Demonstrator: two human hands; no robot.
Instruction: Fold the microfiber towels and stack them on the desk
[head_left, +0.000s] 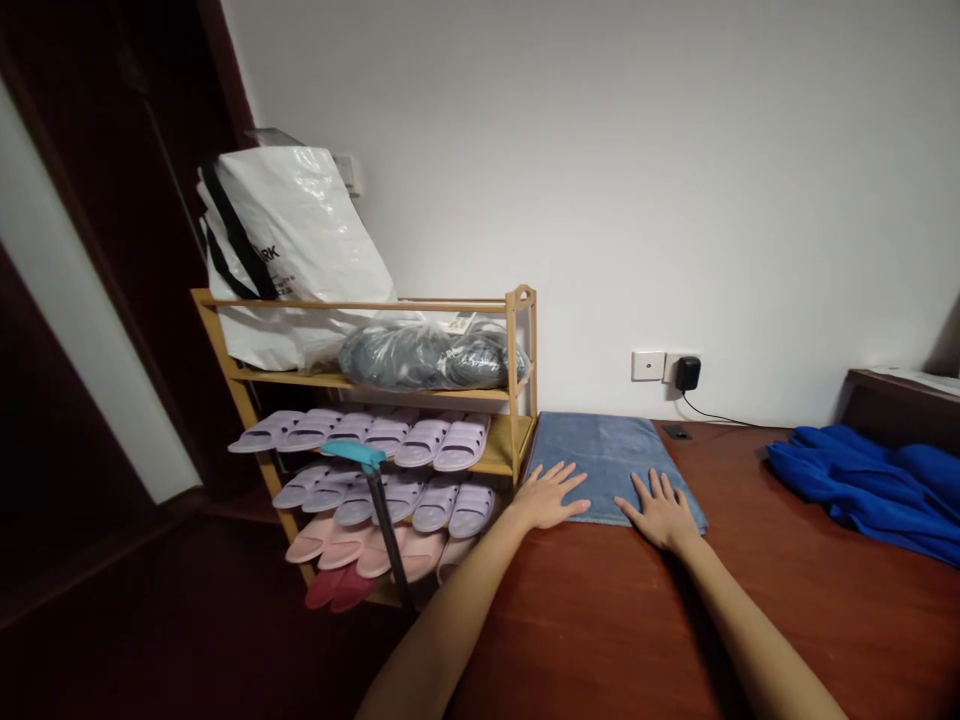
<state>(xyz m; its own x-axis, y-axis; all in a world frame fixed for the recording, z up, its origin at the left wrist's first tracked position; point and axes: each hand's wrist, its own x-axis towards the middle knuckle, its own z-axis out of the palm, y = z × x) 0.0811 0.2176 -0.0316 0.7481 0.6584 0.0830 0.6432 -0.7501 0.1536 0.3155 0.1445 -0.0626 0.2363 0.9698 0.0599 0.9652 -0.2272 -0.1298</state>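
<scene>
A blue-grey towel [600, 455] lies flat on the reddish-brown wooden table [585, 620], its far edge close to the wall. My left hand [551, 497] rests with spread fingers on the towel's near left corner. On the near right part of it, my right hand [660, 510] lies palm down, fingers apart. Neither hand grips anything. Bright blue cloth [870, 485] sits crumpled on the table farther right.
Left of the table stands a wooden shoe rack [517, 400] with several lilac slippers [461, 445] and pink ones [341, 545]. It bears a white bag [300, 220] and a plastic-wrapped grey bundle [435, 355]. A teal-topped handle [356, 455] rises before it. A black adapter [688, 374] is plugged into the wall.
</scene>
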